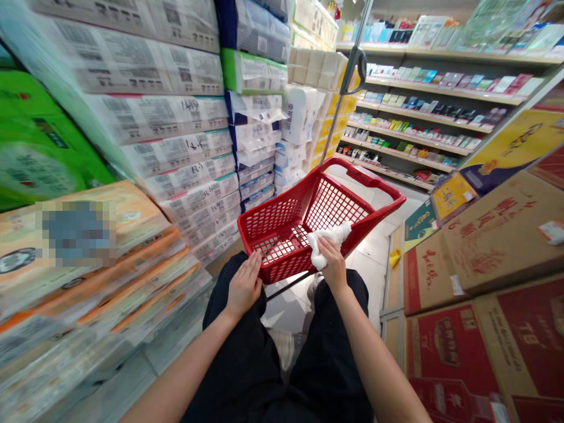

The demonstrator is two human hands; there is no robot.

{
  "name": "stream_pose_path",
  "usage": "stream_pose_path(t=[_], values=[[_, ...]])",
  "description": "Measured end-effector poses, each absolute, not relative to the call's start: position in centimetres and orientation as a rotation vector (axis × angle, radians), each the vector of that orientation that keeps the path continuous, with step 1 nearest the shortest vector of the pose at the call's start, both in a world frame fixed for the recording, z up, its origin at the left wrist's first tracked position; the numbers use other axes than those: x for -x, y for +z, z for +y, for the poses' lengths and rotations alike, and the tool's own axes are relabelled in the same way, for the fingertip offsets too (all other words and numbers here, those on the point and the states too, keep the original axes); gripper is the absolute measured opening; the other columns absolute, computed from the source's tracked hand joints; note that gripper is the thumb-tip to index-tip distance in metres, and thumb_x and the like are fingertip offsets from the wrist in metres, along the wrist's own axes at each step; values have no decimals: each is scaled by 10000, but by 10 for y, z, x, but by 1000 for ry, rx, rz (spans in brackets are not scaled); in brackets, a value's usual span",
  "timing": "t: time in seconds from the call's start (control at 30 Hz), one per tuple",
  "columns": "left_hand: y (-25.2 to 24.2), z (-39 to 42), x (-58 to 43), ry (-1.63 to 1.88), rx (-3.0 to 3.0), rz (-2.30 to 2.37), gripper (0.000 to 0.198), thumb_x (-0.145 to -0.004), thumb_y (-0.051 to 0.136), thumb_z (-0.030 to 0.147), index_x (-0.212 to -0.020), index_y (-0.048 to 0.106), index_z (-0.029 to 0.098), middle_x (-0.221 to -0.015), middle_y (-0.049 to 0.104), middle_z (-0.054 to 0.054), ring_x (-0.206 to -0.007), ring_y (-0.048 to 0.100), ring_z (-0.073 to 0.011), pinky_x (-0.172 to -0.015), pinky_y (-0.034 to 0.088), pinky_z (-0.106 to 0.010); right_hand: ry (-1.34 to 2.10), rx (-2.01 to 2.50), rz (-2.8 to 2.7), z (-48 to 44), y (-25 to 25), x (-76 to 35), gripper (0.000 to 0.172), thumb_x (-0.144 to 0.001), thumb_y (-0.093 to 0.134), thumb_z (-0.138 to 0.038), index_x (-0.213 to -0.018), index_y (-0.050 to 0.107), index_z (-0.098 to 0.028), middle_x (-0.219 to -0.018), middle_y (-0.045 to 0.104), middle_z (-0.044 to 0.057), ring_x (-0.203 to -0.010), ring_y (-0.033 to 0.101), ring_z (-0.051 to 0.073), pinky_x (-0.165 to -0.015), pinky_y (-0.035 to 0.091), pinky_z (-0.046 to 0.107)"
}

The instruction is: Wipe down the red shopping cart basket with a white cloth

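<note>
A red plastic shopping basket (286,264) with a lattice of holes stands tilted between my knees, its raised handle at the far right end. My left hand (245,285) rests with its fingers flat against the basket's near left corner and holds nothing else. On the near rim, toward the right, my right hand (330,258) presses a crumpled white cloth (338,234), its fingers bent over it. Part of the cloth hangs over the rim. The underside of my right fingers is hidden by the cloth.
Wrapped paper packs (185,111) are stacked high at the left, with orange packs (145,258) nearer. Cardboard cartons (497,235) line the right side. Shelves of small boxes (436,111) stand behind. A metal pole (337,117) rises beyond the basket.
</note>
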State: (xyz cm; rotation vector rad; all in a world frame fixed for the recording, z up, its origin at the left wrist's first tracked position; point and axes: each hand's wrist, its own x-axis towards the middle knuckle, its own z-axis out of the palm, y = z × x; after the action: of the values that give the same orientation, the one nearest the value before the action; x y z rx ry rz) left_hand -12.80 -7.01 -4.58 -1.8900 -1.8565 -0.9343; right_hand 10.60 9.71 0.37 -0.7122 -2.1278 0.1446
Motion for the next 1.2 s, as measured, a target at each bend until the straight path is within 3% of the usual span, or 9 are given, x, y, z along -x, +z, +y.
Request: stream_pose_path(t=[0.17, 0.4, 0.57, 0.83, 1.2], values=[[-46, -70, 129, -943, 1882, -1855, 760, -850, 428, 43, -1549, 166, 186, -1561, 336, -104, -1421, 367, -245, -1146, 382, -452, 142, 841, -2054, 62, -2, -72, 444, -865, 487, -79, -1274, 637, -167, -1289, 642, 119, -1271, 523, 260, -1076, 448, 441], [-46, -72, 134, -934, 1958, -1814, 719, -901, 464, 136, -1550, 157, 180, -1571, 309, -129, -1430, 351, -262, -1127, 402, -459, 275, 588, -2244, -15, -13, -12, 453, -855, 525, -81, -1293, 611, -158, -1318, 627, 95, -1282, 512, 254, -1065, 464, 402], [-46, -72, 132, -928, 1926, -1847, 735, -875, 443, 82, -1549, 164, 176, -1559, 341, -120, -1430, 352, -249, -1144, 383, -460, 216, 433, -2322, 27, -10, -47, 434, -912, 488, -94, -1317, 598, -208, -1329, 622, 84, -1307, 506, 232, -1075, 458, 408], [-47, -69, 129, -938, 1886, -1838, 766, -847, 436, 44, -1549, 162, 177, -1557, 341, -113, -1420, 369, -247, -1140, 391, -452, 101, 725, -2095, 95, 1, -100, 399, -917, 481, -112, -1283, 631, -163, -1289, 639, 128, -1267, 532, 264, -1073, 455, 452], [-47, -71, 134, -958, 1955, -1801, 694, -918, 459, 153, -1548, 168, 187, -1564, 326, -127, -1417, 374, -259, -1123, 413, -460, 256, 545, -2216, -18, -17, -10, 407, -892, 516, -114, -1281, 621, -173, -1310, 635, 88, -1275, 528, 238, -1059, 479, 394]])
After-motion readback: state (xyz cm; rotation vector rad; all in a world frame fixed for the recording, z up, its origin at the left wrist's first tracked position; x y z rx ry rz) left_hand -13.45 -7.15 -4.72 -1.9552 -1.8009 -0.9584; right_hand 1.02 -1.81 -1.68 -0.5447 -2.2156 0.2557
